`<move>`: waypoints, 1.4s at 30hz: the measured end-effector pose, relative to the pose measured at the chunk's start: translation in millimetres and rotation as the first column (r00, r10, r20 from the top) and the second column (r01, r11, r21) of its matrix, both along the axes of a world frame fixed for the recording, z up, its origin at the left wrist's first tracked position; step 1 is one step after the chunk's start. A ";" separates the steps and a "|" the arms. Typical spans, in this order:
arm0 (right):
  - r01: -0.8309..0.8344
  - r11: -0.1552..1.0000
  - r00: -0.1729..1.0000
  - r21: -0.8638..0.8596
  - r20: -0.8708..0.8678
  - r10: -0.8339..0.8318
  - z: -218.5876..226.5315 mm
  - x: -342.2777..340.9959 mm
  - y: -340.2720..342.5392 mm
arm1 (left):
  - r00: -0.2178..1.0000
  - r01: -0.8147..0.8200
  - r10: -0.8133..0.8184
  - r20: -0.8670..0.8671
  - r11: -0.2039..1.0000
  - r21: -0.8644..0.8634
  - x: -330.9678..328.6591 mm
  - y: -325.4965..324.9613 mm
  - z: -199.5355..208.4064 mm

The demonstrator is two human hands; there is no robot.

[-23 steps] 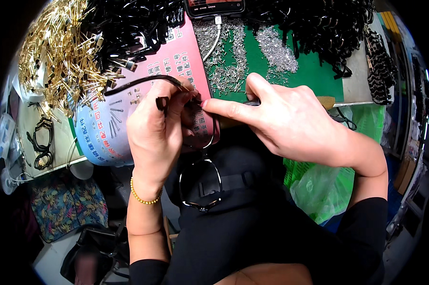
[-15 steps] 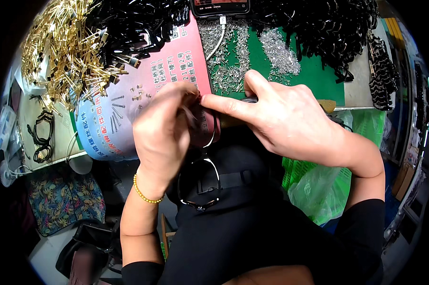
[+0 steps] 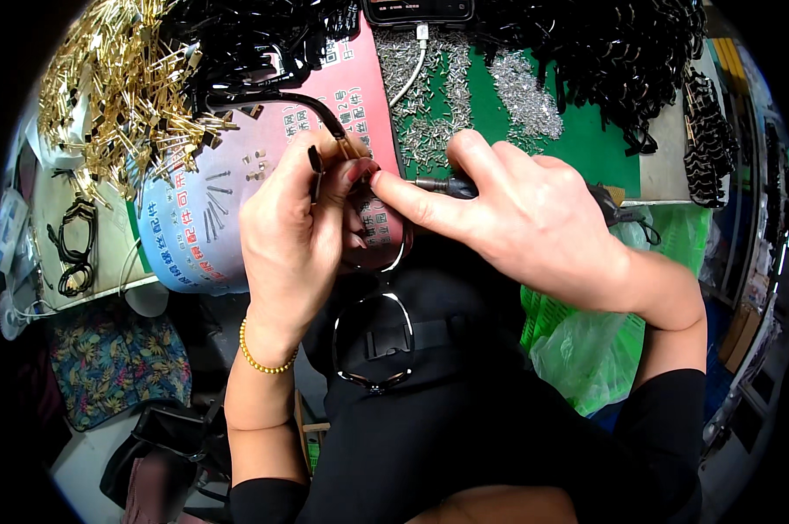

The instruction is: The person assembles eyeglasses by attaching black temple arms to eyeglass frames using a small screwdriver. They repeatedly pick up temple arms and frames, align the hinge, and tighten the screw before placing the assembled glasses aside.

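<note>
My left hand [image 3: 294,236] grips a black eyeglass frame at its hinge, up against the table edge. The frame's thin round rims [image 3: 373,345] hang down over my lap. Its black temple arm [image 3: 281,98] curves up and to the left from my fingers. My right hand [image 3: 534,223] holds a dark pen-like tool [image 3: 438,184], with its index fingertip pressed to the hinge beside my left thumb. A dark cable [image 3: 626,218] trails from behind the right hand.
On the table are a heap of gold metal parts [image 3: 120,96], piles of black temple arms [image 3: 604,52], small silver screws [image 3: 464,96] on a green mat, a phone [image 3: 416,9] and a pink-and-blue printed sheet [image 3: 194,236]. Another black frame [image 3: 76,249] lies at left. A green plastic bag [image 3: 586,349] hangs at right.
My left hand turned the frame, so the temple arm now arcs up and left above my fingers. My right hand stayed almost still at the hinge.
</note>
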State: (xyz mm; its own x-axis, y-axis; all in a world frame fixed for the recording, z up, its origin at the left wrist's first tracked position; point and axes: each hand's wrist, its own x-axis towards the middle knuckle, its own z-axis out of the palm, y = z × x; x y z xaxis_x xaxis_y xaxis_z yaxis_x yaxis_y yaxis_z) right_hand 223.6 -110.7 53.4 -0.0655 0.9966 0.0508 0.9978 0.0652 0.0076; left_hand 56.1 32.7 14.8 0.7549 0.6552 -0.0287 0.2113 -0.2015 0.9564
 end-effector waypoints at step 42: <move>0.199 0.954 0.959 -0.223 -0.157 -0.237 18.4 24.4 -43.4 | 0.979 -0.117 -0.059 0.197 0.626 0.771 -78.8 -13.4 -12.4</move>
